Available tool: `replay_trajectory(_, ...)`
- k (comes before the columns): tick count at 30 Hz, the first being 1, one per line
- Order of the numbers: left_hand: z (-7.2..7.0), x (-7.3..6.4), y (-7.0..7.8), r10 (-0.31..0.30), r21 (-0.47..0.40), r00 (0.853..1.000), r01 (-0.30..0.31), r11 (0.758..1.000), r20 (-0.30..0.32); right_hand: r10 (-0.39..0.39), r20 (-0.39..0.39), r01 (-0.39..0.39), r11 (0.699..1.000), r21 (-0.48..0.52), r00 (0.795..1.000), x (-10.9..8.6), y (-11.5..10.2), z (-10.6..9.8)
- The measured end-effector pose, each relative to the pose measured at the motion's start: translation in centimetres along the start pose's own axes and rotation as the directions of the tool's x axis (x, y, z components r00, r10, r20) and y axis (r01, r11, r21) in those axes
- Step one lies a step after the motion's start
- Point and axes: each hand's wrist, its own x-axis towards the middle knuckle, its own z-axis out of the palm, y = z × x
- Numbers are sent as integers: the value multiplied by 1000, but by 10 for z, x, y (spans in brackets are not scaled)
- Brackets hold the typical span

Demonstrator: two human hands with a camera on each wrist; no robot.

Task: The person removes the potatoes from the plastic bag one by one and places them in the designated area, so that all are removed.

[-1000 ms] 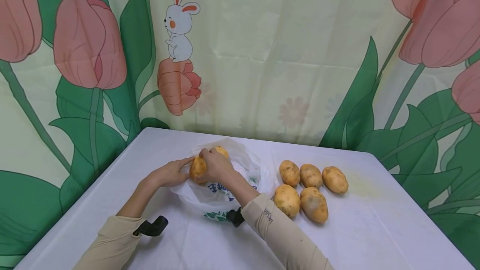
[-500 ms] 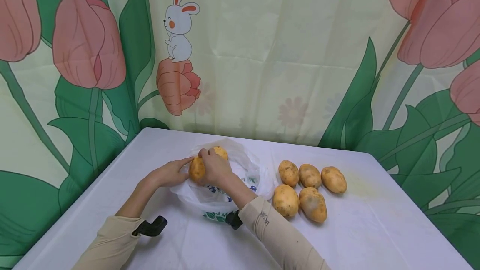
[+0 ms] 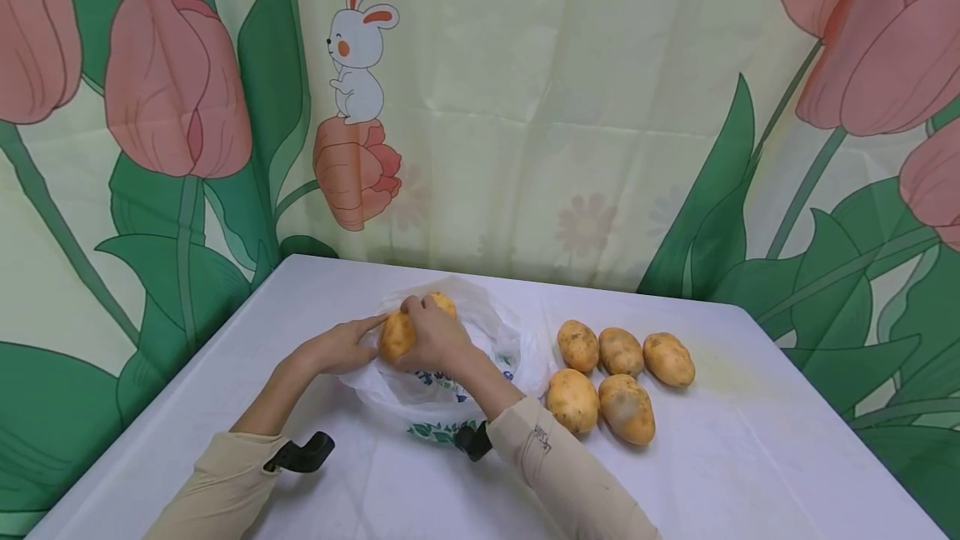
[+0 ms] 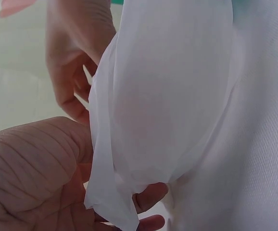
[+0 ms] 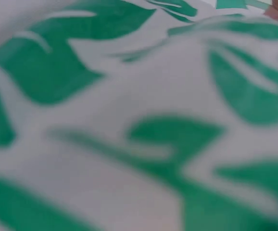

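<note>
Closed round a potato [image 3: 396, 338], the right hand [image 3: 438, 338] grips with fingers at its far end and thumb at its near end, within the left part of a white plastic bag [image 3: 528, 357]. The left hand [image 3: 347, 347] meets that potato from the left; the left wrist view shows it pinching the bag's edge, curled fingertips [image 4: 151, 197] beyond the film. The step in hand seems to be settling the potato inside. Done well, the left hand would hold the edge steady while the right lets go low and gently, against the second potato [image 3: 446, 304] just behind.

Beyond the bag, the far edge of the bench [image 3: 735, 457] is near, so pushing outward is best avoided. Five loose potatoes [image 3: 628, 415] stand close on the right, the nearer two beside the right sleeve [image 3: 562, 473]; lifting before swinging right should spare them. Wider room lies farther right and near.
</note>
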Motion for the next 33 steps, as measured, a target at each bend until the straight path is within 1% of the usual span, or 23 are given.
replay_trajectory(3,1,0,0,-17,-6,1000,17,1000,9,0,-20,0,999,35,1000,-5,2,-5)
replay_trajectory(5,1,0,-1,-24,-10,1000,24,1000,12,7,-29,-5,997,76,1000,-8,4,-9)
replay_trajectory(10,0,0,-1,-20,-11,1000,20,1000,24,25,-62,-15,987,160,998,-19,10,-18)
replay_trajectory(15,1,3,-3,-33,-14,999,34,999,35,23,-97,-4,981,195,995,-35,17,-26)
replay_trajectory(19,2,3,-4,-40,-11,999,40,999,27,7,-115,19,976,219,993,-49,23,-33)
replay_trajectory(26,0,2,-4,-26,-7,1000,27,1000,16,-15,-142,54,959,278,990,-75,30,-42)
replay_trajectory(28,-1,2,-4,-15,-2,1000,15,1000,15,-20,-157,66,955,288,987,-81,32,-45)
replay_trajectory(33,0,5,-3,-8,-7,1000,8,1000,21,-27,-194,86,949,304,981,-96,36,-49)
